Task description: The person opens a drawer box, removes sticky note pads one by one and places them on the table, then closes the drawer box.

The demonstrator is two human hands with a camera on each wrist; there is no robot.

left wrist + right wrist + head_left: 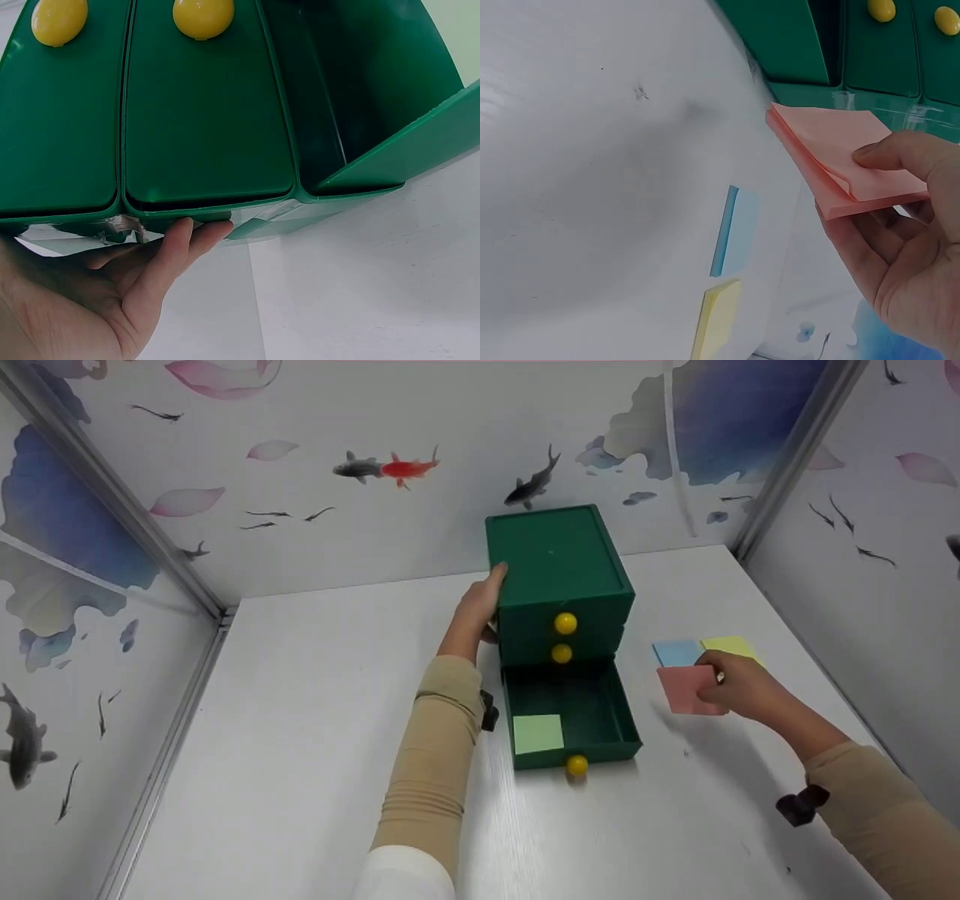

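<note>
A green cabinet of three drawers [555,559] with yellow round knobs stands against the back wall. Its bottom drawer [604,712] is pulled out, and a light green sticky note pad [538,733] lies in its front left part. My left hand [480,604] rests against the cabinet's left side, its fingers [174,247] touching that wall in the left wrist view. My right hand [742,686] pinches a pink sticky note pad [840,154] between thumb and fingers, above the table to the right of the drawer. The pad's top sheet curls up at one edge.
A blue sticky note pad [675,652] and a yellow one [731,646] lie on the white table [300,735], right of the cabinet. Walls printed with fish and petals [375,532] enclose the back and both sides.
</note>
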